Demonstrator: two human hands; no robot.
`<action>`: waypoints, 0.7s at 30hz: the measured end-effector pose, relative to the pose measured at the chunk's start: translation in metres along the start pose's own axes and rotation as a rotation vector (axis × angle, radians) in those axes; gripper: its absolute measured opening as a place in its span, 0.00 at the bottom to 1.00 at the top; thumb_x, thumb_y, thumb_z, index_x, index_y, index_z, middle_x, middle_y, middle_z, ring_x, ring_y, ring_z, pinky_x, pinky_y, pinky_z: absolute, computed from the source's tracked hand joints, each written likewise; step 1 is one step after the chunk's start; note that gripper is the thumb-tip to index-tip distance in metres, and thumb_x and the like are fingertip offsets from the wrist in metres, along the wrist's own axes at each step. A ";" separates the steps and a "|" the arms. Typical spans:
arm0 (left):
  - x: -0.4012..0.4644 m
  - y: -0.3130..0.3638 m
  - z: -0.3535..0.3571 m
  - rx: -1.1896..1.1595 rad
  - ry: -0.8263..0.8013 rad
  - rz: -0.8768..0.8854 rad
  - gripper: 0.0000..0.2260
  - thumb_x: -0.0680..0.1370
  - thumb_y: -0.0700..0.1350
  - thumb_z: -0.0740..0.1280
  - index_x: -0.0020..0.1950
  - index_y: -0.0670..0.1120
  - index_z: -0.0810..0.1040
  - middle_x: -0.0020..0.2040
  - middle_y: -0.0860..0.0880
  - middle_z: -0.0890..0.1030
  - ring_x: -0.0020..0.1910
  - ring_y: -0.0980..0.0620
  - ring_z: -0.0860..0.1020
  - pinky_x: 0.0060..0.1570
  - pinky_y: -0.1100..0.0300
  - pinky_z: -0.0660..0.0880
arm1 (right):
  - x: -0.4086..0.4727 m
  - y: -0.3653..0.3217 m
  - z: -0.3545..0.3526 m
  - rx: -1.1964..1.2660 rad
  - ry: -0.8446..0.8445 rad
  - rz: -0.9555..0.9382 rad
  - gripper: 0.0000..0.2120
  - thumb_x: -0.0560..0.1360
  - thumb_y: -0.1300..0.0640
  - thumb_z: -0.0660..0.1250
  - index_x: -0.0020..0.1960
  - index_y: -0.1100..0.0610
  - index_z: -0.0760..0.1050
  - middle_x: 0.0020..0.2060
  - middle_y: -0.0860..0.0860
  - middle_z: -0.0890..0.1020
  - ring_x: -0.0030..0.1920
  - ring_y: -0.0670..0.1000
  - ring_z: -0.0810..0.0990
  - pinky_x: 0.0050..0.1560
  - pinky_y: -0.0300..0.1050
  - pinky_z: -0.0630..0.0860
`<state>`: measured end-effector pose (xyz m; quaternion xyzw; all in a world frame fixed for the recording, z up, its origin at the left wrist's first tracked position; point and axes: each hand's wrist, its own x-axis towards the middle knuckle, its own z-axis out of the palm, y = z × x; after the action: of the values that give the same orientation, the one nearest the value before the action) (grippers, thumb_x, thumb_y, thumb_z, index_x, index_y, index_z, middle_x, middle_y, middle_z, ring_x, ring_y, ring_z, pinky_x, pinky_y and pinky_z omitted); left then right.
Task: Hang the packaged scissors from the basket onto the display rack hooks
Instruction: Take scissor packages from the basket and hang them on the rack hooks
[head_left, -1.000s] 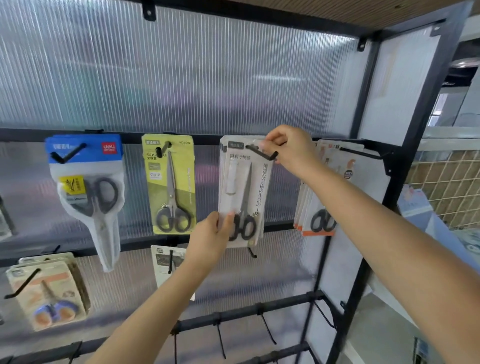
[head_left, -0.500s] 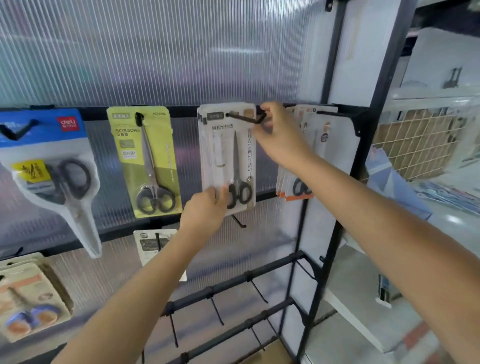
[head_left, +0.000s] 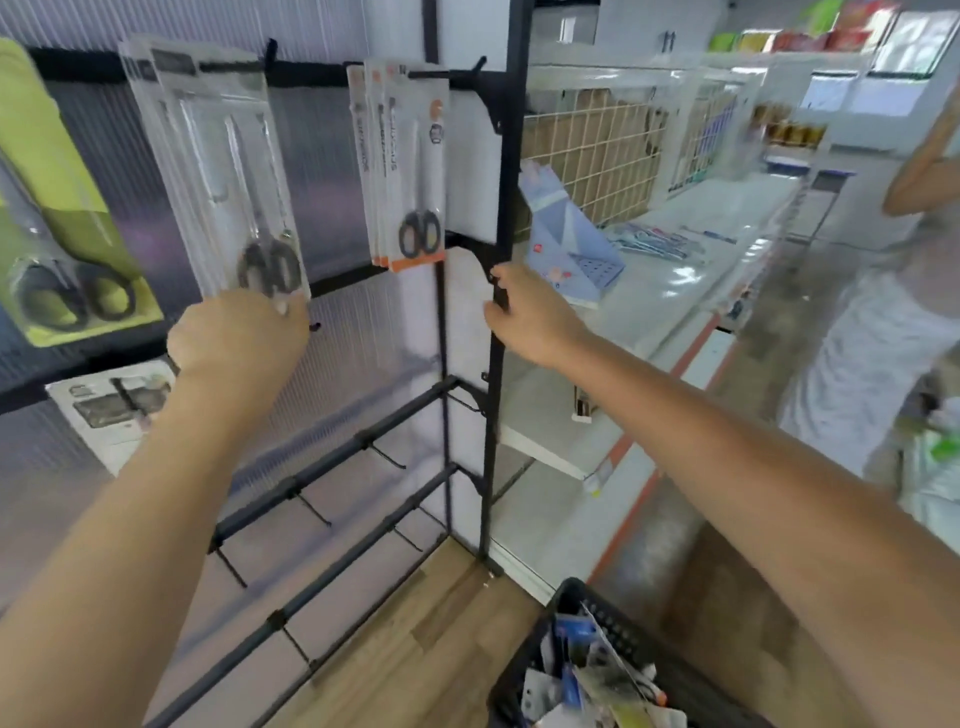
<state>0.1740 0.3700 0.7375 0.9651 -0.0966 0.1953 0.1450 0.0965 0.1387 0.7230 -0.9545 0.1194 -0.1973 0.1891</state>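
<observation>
Shop aisle, rack (head_left: 488, 322) ahead. Left hand (head_left: 236, 338) pinching bottom of hung pack (head_left: 223, 171), long axis vertical. Right hand (head_left: 530, 322) empty, fingers loose, nearer basket (head_left: 566, 603) lying below-right, packs inside.

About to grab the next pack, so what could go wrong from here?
1. The left hand grips the bottom of the clear scissors pack; a tug could slide it off its hook.
2. The right hand hangs by the black rack post; reaching down to the black plastic basket could snag a bare hook.
</observation>
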 end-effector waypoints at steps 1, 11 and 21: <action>-0.010 0.007 0.003 0.005 -0.033 0.066 0.25 0.81 0.54 0.55 0.51 0.32 0.77 0.50 0.31 0.77 0.52 0.32 0.75 0.46 0.49 0.70 | -0.014 0.010 0.001 -0.021 -0.002 0.036 0.18 0.78 0.57 0.59 0.65 0.63 0.67 0.59 0.61 0.74 0.60 0.61 0.73 0.58 0.53 0.71; -0.192 0.103 0.090 0.043 -0.495 0.712 0.15 0.81 0.49 0.56 0.57 0.39 0.73 0.57 0.38 0.77 0.57 0.38 0.75 0.47 0.52 0.71 | -0.228 0.089 0.013 -0.084 -0.105 0.446 0.18 0.78 0.58 0.57 0.66 0.64 0.67 0.59 0.61 0.73 0.57 0.61 0.75 0.50 0.48 0.73; -0.332 0.152 0.159 0.053 -0.756 1.253 0.16 0.81 0.48 0.56 0.61 0.38 0.71 0.60 0.40 0.73 0.61 0.42 0.70 0.57 0.51 0.68 | -0.421 0.150 0.021 -0.194 -0.258 0.914 0.18 0.80 0.55 0.56 0.66 0.63 0.65 0.62 0.61 0.72 0.61 0.62 0.72 0.60 0.53 0.69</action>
<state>-0.1079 0.2196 0.4994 0.7335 -0.6692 -0.1025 -0.0604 -0.2939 0.1379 0.5050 -0.8342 0.5199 0.0379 0.1800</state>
